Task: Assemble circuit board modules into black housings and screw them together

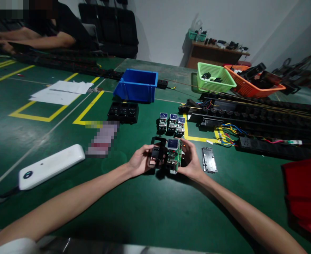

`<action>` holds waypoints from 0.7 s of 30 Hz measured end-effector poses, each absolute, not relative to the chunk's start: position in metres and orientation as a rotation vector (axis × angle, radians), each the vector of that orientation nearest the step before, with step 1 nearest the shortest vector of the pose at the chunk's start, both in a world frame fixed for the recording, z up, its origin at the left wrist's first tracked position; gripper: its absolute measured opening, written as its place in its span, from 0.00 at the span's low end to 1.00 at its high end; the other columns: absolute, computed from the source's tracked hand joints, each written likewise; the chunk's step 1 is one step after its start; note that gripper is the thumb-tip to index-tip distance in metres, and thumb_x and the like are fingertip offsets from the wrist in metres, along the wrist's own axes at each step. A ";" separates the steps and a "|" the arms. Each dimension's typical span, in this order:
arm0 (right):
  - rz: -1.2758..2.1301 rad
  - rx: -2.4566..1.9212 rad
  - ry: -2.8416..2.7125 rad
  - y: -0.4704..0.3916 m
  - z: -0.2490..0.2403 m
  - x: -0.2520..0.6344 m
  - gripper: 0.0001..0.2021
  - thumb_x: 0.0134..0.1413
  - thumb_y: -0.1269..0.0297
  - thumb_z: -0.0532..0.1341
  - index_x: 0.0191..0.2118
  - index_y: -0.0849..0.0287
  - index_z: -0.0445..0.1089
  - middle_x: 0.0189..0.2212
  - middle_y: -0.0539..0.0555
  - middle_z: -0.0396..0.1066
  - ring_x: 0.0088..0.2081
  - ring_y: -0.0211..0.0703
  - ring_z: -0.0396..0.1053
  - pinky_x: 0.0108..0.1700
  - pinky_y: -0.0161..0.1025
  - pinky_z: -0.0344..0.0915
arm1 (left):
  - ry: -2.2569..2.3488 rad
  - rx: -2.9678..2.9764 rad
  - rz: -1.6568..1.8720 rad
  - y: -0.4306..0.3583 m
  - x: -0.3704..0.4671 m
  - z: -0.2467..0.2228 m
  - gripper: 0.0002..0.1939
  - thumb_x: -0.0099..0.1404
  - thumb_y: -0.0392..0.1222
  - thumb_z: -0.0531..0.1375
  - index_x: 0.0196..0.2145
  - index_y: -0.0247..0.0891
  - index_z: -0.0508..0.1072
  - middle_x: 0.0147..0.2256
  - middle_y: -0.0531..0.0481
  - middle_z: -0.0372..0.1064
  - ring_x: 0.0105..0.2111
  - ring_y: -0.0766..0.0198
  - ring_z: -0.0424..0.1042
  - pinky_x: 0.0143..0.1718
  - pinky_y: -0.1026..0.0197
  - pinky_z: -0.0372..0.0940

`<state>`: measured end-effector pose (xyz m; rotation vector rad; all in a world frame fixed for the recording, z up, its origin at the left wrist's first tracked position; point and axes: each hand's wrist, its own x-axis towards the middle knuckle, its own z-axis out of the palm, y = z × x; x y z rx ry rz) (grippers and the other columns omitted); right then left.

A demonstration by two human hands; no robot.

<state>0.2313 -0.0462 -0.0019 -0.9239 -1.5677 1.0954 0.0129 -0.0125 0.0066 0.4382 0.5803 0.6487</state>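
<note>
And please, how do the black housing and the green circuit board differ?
The black housing is in the left hand; the green circuit board is in the right hand. The housing is mostly black, while the board shows green with a small screen at one end. Both are held, side by side.

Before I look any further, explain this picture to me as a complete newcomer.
There is no machine here: a camera worn on someone's head looks forward and down at their own bare hands. The left hand holds a black casing; the right hand holds a green circuit board with a small screen. On the green table, three similar boards stand just beyond. Farther off are a blue bin, a green basket and an orange basket. Another person is at upper left.
</note>
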 end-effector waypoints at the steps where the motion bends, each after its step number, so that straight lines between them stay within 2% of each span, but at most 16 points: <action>1: 1.099 -0.930 -1.570 -0.046 -0.001 0.231 0.44 0.38 0.54 0.72 0.59 0.48 0.47 0.64 0.61 0.49 0.63 0.57 0.55 0.54 0.52 0.67 | 0.582 0.431 0.645 -0.013 0.013 0.007 0.21 0.61 0.48 0.57 0.49 0.33 0.70 0.36 0.40 0.75 0.33 0.56 0.76 0.34 0.58 0.68; 5: 1.102 -0.933 -1.569 -0.047 -0.001 0.232 0.44 0.38 0.53 0.72 0.59 0.47 0.48 0.64 0.61 0.50 0.63 0.58 0.55 0.54 0.53 0.67 | 0.591 0.418 0.638 -0.013 0.014 0.009 0.23 0.62 0.49 0.56 0.51 0.33 0.69 0.36 0.40 0.76 0.32 0.57 0.76 0.33 0.60 0.68; 11: 1.075 -0.936 -1.563 -0.047 -0.001 0.232 0.43 0.38 0.58 0.73 0.59 0.48 0.50 0.63 0.60 0.52 0.63 0.57 0.55 0.53 0.52 0.67 | 0.557 0.394 0.644 -0.012 0.014 0.009 0.26 0.63 0.49 0.55 0.56 0.35 0.65 0.37 0.40 0.75 0.30 0.57 0.76 0.26 0.64 0.66; 14: 1.048 -0.939 -1.572 -0.047 -0.001 0.233 0.43 0.37 0.61 0.72 0.59 0.48 0.50 0.62 0.59 0.53 0.62 0.57 0.56 0.53 0.52 0.67 | 0.548 0.379 0.644 -0.012 0.014 0.007 0.25 0.64 0.48 0.56 0.55 0.33 0.66 0.37 0.40 0.75 0.28 0.60 0.75 0.25 0.65 0.66; 16: 1.033 -0.928 -1.573 -0.047 -0.001 0.234 0.44 0.37 0.62 0.73 0.59 0.48 0.51 0.62 0.59 0.54 0.62 0.57 0.57 0.52 0.51 0.68 | 0.563 0.389 0.647 -0.012 0.014 0.007 0.24 0.64 0.47 0.56 0.54 0.32 0.68 0.36 0.40 0.75 0.28 0.60 0.75 0.28 0.63 0.67; 21: 0.976 -0.935 -1.597 -0.048 -0.002 0.236 0.45 0.37 0.66 0.72 0.61 0.48 0.50 0.62 0.59 0.54 0.62 0.57 0.56 0.51 0.51 0.69 | 0.601 0.424 0.693 -0.015 0.017 0.007 0.18 0.65 0.44 0.57 0.51 0.35 0.70 0.40 0.41 0.75 0.35 0.57 0.76 0.39 0.54 0.70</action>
